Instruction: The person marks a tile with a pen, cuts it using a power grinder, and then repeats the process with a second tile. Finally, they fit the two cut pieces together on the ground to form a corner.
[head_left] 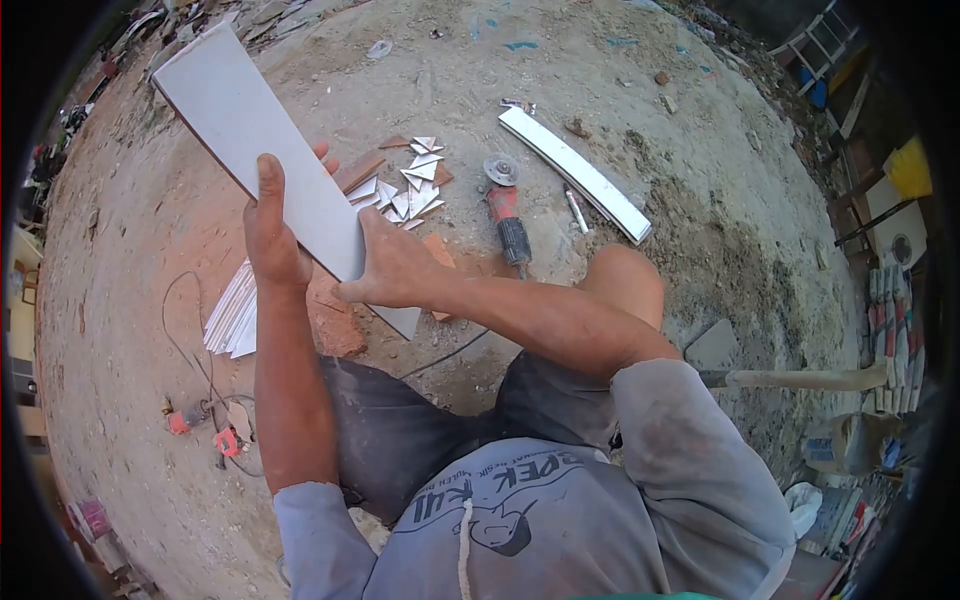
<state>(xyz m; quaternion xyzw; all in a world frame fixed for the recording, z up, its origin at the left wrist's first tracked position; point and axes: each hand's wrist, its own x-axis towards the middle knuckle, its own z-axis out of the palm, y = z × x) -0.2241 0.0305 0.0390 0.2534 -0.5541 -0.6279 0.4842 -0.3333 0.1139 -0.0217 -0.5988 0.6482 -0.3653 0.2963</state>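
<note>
A long white tile strip [240, 110] is held up at a slant, its far end toward the upper left. My left hand [275, 230] grips it around the middle, thumb along the near edge and fingertips showing past the far edge. Lower down, my right hand [395, 262] is closed over the strip near its bottom end. Just beyond my hands lie several small triangular tile offcuts [422, 168]. A red and black angle grinder [508, 220] rests on the ground to their right, disc end away from me.
White tile strips [575, 170] lie stacked at the right, with a marker pen [576, 211] alongside. Another fanned stack of tile strips [232, 312] sits by my left forearm. A red power tool [188, 417] and cable lie at left. A wooden handle [805, 379] extends at right.
</note>
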